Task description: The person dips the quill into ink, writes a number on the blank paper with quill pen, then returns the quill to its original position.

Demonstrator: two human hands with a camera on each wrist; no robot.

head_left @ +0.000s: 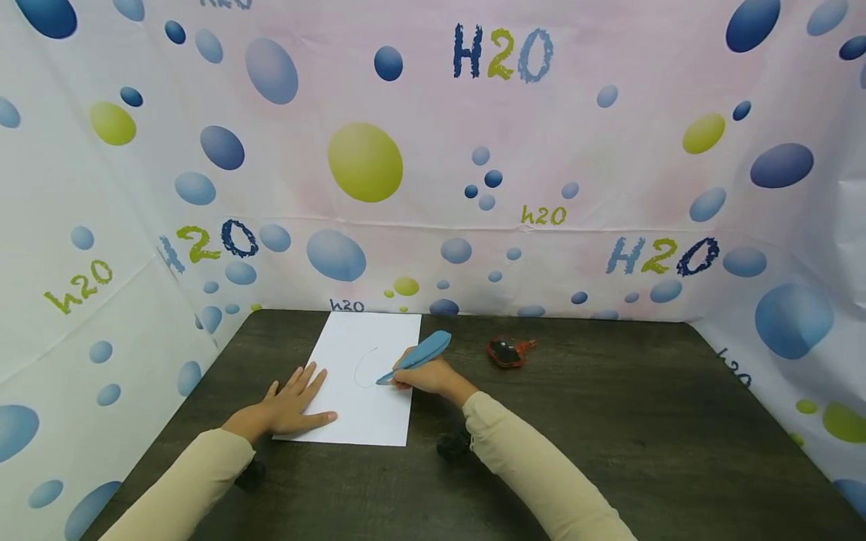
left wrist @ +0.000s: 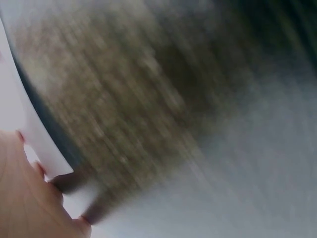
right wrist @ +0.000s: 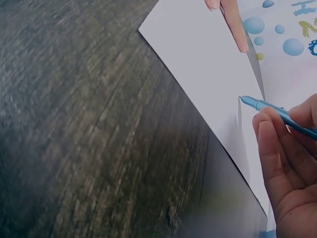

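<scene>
Blue on pen (head_left: 426,350); white on paper (head_left: 368,417), with thin dark curve (head_left: 355,370). Dark brown wood grain on table (head_left: 575,436); cream on near sleeves (head_left: 534,466); orange-red and black on far small object (head_left: 509,352); blue and yellow-green spots (head_left: 365,162) over pinkish-white backdrop (head_left: 433,105).

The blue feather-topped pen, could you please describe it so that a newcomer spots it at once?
On the dark wood-grained table lies a white rectangular paper sheet, with a bare right hand over its right side. That hand grips the blue feather-topped pen, tip toward the sheet. Its broad blue plume sets it apart from the dark, red-edged object farther right.
</scene>
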